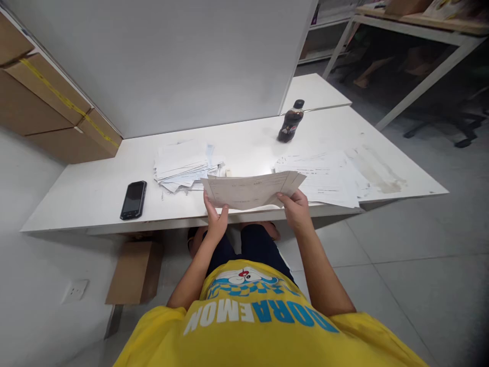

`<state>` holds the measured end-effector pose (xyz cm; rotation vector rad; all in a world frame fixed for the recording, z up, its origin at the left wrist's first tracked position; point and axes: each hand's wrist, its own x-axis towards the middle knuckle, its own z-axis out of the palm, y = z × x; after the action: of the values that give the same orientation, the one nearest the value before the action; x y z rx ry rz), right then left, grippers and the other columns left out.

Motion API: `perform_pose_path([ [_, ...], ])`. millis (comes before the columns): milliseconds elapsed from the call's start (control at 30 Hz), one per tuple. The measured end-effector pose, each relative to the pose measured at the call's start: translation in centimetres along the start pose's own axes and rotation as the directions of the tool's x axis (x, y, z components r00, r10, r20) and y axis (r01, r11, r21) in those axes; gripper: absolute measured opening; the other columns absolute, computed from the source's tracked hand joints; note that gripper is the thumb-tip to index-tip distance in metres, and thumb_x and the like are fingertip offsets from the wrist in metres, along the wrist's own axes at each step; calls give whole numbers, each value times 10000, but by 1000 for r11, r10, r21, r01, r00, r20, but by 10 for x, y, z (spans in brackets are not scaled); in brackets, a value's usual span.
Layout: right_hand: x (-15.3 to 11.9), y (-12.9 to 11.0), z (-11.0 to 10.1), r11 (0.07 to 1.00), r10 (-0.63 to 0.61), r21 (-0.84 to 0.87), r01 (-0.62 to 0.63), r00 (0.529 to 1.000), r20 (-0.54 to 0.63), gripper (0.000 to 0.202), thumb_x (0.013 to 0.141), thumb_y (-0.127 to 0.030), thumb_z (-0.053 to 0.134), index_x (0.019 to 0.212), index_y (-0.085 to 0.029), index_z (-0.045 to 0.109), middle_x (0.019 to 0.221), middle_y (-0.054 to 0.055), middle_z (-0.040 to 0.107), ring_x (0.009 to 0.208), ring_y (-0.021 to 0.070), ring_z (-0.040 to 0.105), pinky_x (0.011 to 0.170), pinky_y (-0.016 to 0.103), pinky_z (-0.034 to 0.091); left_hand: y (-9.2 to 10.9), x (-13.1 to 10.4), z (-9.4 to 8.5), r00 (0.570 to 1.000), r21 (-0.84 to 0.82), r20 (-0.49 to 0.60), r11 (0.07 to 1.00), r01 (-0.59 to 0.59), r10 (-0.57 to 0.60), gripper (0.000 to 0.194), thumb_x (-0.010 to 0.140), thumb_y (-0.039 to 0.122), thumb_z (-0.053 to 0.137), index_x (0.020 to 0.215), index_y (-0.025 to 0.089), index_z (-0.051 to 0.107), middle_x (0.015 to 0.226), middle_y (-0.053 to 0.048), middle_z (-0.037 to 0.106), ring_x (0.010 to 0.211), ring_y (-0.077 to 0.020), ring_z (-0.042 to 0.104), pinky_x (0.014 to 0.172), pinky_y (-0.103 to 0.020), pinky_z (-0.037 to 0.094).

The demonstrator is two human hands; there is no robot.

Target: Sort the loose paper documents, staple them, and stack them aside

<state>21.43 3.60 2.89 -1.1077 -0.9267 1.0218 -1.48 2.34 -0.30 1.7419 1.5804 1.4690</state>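
Several sheets of printed paper (248, 192) are held up above the front edge of the white table (99, 173). My left hand (217, 216) grips their left end, thumb on the near face. At their right end my right hand (296, 206) is closed on them, and the sheets fan slightly there. Behind and to the left lies an untidy pile of papers (181, 165). More printed sheets (324, 178) lie spread on the table just beyond my right hand. A small pale object (228, 173) shows partly behind the held sheets.
A black phone (133, 200) lies at the table's left front. A dark drink bottle (291, 121) stands towards the back right. A grey panel (183, 61) rises along the back edge. Cardboard boxes (42, 97) are stacked at left, and another box (135, 272) is below the table.
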Motion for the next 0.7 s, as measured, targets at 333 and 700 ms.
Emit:
perform_pose_path([
  [333,1,17,11,1000,-12,8,11,997,72,390,777,-457,658,1108,-263,590,1076,43,703,1051,250,632,930,400,483,-15,-11,-11,979,-222,-27,956,192,-203,441,877,467,562,1207,201,438,1231,-136,557,1215,-246,537,1089,-420,388],
  [700,-18,-2,3,974,171,-172,-147,977,131,327,755,-444,622,1004,-233,641,895,31,722,828,230,645,758,363,508,-4,-24,-12,939,-402,68,852,335,-337,402,852,425,612,1182,223,503,1217,-107,629,1135,-234,606,1016,-397,466],
])
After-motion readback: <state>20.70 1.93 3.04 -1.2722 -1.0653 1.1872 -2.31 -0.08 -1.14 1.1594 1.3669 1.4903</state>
